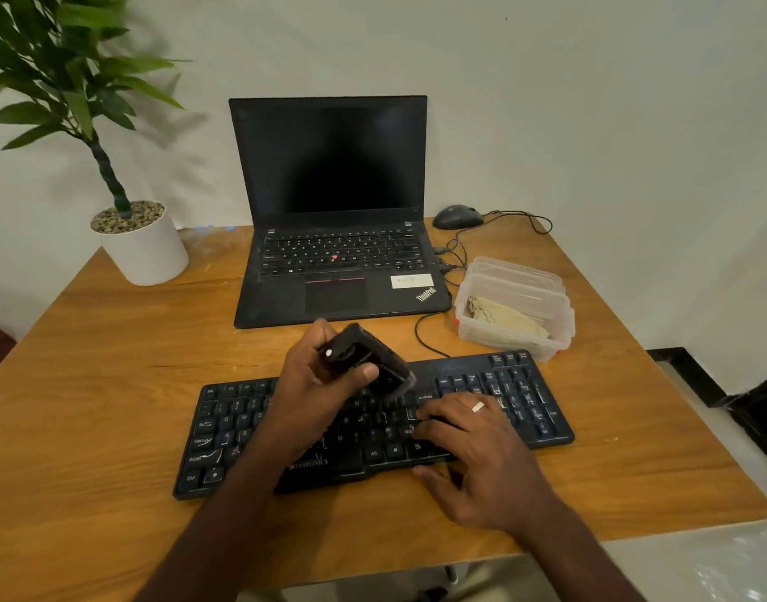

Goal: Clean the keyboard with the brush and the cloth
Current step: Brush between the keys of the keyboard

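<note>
Left hand point(325, 384) grips the black brush point(368, 362) over the keyboard point(525, 397); right hand point(472, 445) rests on the keys.

The keyboard lies at the near middle of the wooden bench point(112, 384), set slightly askew. The left hand's fingers and thumb are curled round the brush, which is tilted with its lower end just above the top rows of keys (whether it touches them cannot be told). The right hand lies flat on the keyboard's right-middle part, fingers straight and pointing left, with a ring on one finger. The cloth point(503, 319) sits folded in a clear plastic box point(555, 332) just behind the keyboard's right end. Behind the keyboard stands an open laptop point(329, 189) with a dark screen, a mouse point(457, 216) to its right and a potted plant point(129, 236) at the far left.
</note>
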`<state>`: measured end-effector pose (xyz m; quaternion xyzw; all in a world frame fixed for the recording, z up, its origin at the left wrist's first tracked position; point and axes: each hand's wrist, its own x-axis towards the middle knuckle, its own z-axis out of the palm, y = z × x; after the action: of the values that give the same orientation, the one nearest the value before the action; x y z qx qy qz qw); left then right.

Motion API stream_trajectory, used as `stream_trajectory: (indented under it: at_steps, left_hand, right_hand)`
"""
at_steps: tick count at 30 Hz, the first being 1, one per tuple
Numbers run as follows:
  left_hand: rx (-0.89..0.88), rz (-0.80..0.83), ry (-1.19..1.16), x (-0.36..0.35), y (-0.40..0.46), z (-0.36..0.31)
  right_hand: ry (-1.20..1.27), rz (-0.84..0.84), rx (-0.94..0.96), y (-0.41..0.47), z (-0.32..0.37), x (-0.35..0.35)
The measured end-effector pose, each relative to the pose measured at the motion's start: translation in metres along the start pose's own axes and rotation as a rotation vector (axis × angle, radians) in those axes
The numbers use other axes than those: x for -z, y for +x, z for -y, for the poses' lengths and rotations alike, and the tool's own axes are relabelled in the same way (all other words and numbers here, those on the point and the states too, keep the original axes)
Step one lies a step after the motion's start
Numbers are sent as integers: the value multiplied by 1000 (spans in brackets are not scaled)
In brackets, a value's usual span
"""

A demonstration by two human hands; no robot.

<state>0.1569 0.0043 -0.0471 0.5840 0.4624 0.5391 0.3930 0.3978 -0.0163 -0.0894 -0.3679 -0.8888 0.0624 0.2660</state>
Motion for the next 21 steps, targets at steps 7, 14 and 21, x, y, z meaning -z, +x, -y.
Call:
stream_trajectory:
  at_steps: [7,14,21]
  left_hand:
    - [-30,73,191,-25,4,0]
    - [-23,104,113,-26,7,0]
    - [-35,102,89,-42,21,-5]
  right_hand:
    - [-1,4,-3,0,-1,1]
    - [9,14,-15,-1,-1,1]
    - [14,-6,-8,-1,-1,0]
